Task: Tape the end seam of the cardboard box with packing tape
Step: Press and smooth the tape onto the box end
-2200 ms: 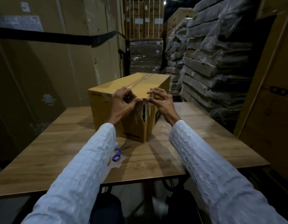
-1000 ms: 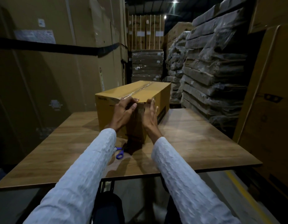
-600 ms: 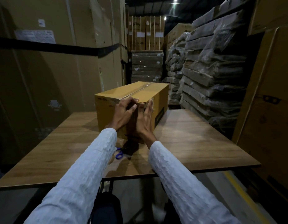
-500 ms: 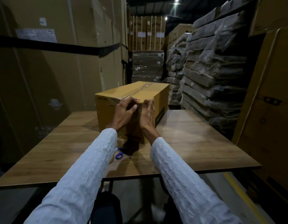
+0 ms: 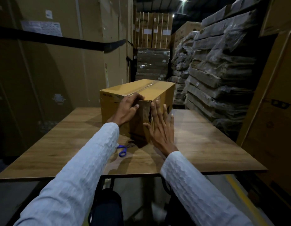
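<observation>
Pressing left hand (image 5: 127,107) on cardboard box (image 5: 125,93) corner, right hand (image 5: 162,128) flat, open beside it.

Your left hand (image 5: 127,108) lies on the near end of the brown cardboard box (image 5: 118,90), fingers curled over its top edge by the clear packing tape (image 5: 145,86) that runs along the top seam. Your right hand (image 5: 162,128) is flat and spread against the box's near corner. The box stands on the wood-grain desk (image 5: 206,144). Blue-handled scissors (image 5: 122,150) lie near the box, partly behind your white left sleeve (image 5: 86,168).
</observation>
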Action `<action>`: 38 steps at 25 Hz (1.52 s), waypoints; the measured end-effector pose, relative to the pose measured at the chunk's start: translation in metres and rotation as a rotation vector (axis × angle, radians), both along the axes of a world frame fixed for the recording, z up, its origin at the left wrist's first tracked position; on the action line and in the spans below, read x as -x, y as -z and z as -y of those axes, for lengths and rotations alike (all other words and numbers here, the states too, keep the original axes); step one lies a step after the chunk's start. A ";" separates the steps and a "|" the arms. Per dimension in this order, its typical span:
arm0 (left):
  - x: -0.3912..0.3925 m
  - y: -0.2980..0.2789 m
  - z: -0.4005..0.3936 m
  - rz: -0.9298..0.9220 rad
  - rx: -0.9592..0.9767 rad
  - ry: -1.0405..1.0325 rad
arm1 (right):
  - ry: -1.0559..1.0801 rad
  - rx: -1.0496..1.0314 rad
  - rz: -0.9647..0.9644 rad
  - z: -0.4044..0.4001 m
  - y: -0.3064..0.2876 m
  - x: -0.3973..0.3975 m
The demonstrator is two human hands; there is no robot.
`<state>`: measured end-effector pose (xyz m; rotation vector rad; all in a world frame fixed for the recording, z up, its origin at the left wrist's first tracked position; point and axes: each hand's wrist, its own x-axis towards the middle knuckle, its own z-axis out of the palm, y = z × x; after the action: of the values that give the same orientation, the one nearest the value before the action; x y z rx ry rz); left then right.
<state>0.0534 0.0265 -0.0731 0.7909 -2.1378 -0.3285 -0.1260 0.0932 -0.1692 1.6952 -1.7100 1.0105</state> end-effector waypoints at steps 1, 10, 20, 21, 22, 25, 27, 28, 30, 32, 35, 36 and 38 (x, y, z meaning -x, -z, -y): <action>0.000 0.002 0.002 0.013 -0.001 -0.009 | 0.022 0.015 -0.097 -0.001 0.000 0.007; -0.014 -0.006 0.006 0.239 0.102 -0.050 | 0.029 -0.058 -0.474 -0.009 0.005 0.009; -0.016 -0.018 -0.008 0.100 -0.029 -0.027 | -0.269 -0.065 0.016 0.008 -0.101 -0.009; -0.013 -0.015 -0.008 0.066 -0.049 -0.044 | -0.359 -0.103 0.169 0.007 -0.101 -0.007; -0.009 -0.013 -0.009 0.023 -0.051 -0.052 | -0.471 -0.124 0.324 0.007 -0.099 -0.004; -0.006 -0.010 -0.005 -0.100 -0.091 -0.039 | -0.711 0.034 0.658 0.006 -0.095 0.002; -0.005 -0.010 -0.002 -0.124 -0.109 -0.037 | -0.720 0.088 0.841 0.011 -0.100 0.015; -0.004 -0.008 -0.001 -0.113 -0.112 -0.050 | -0.689 0.004 0.853 0.012 -0.105 0.022; 0.000 -0.006 -0.003 -0.108 -0.071 -0.066 | -0.631 -0.250 0.734 0.012 -0.108 0.033; 0.006 -0.008 -0.012 -0.154 -0.003 -0.109 | -0.628 -0.302 0.650 0.010 -0.108 0.036; 0.008 -0.013 -0.019 -0.232 0.052 -0.135 | -0.622 -0.217 0.609 0.010 -0.111 0.035; 0.007 -0.014 -0.017 -0.239 0.034 -0.085 | -0.605 -0.216 0.594 0.010 -0.112 0.036; 0.001 -0.019 -0.018 -0.217 0.012 -0.013 | -0.592 -0.224 0.581 0.010 -0.116 0.037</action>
<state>0.0521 0.0446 -0.0537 0.7278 -1.9291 -0.3772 -0.1628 0.0837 -0.0534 2.2888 -1.7275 1.7738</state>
